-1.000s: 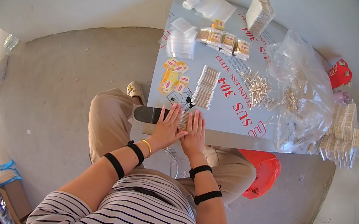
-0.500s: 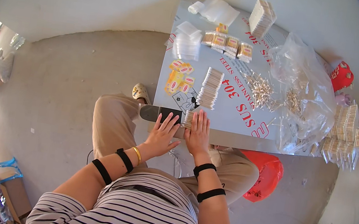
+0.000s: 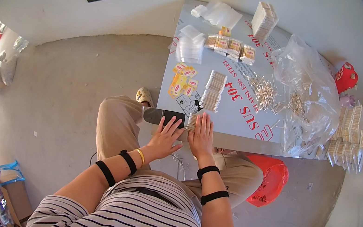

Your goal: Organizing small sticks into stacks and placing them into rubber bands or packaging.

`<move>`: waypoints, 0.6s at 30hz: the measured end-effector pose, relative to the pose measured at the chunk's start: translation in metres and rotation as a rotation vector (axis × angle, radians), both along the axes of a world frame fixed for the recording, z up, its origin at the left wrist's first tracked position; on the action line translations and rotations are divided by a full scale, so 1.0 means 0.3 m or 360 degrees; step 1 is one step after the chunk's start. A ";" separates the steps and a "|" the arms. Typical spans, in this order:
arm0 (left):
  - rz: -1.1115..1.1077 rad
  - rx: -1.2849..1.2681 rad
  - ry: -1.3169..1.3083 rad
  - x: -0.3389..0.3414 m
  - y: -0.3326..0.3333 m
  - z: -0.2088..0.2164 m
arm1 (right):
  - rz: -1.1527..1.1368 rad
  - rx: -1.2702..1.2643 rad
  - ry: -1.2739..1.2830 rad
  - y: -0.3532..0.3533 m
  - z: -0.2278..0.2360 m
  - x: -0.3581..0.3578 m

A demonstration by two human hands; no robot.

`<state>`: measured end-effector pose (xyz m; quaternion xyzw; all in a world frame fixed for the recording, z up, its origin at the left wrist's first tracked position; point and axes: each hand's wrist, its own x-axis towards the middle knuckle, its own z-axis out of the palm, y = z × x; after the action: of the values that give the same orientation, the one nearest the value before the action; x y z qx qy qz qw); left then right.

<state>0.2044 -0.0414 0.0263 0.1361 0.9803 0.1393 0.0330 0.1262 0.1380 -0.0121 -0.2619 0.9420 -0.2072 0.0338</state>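
My left hand (image 3: 164, 138) lies flat, fingers stretched, its fingertips on a black flat plate (image 3: 153, 116) with a rounded end at the table's near edge. Just right of it, my right hand (image 3: 201, 135) rests with fingers extended along a small row of cotton swabs (image 3: 191, 121), covering part of it. Whether the fingers press on the swabs or only on the table beside them I cannot tell. A longer row of cotton swabs (image 3: 213, 91) lies just beyond my right fingertips. Left of that row, yellow and white cards (image 3: 182, 81) are scattered.
Clear flat bags (image 3: 189, 49) and packed swab bundles (image 3: 233, 47) lie farther back on the film-covered table (image 3: 236, 124). To the right are loose swabs (image 3: 265, 94), a large plastic bag (image 3: 309, 76) and stacked swab packs (image 3: 350, 136). A red bag (image 3: 270, 181) hangs below.
The whole view has shifted slightly. Both hands keep nearly the same places at the plate and the small swab row; nothing has been picked up or let go.
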 end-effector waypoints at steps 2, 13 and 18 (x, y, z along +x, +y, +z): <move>-0.0004 -0.0011 -0.0005 0.002 0.000 0.001 | 0.0015 0.0019 0.0005 0.000 0.001 0.000; 0.0002 -0.0063 -0.0030 0.001 0.006 0.000 | -0.0006 0.0047 0.0056 0.001 -0.017 -0.001; -0.0011 -0.0047 0.0003 -0.021 0.002 0.000 | -0.0017 0.0034 0.0053 0.001 -0.017 0.001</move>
<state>0.1982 -0.0407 0.0262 0.1391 0.9818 0.1245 0.0347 0.1265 0.1382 -0.0171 -0.2598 0.9460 -0.1929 0.0197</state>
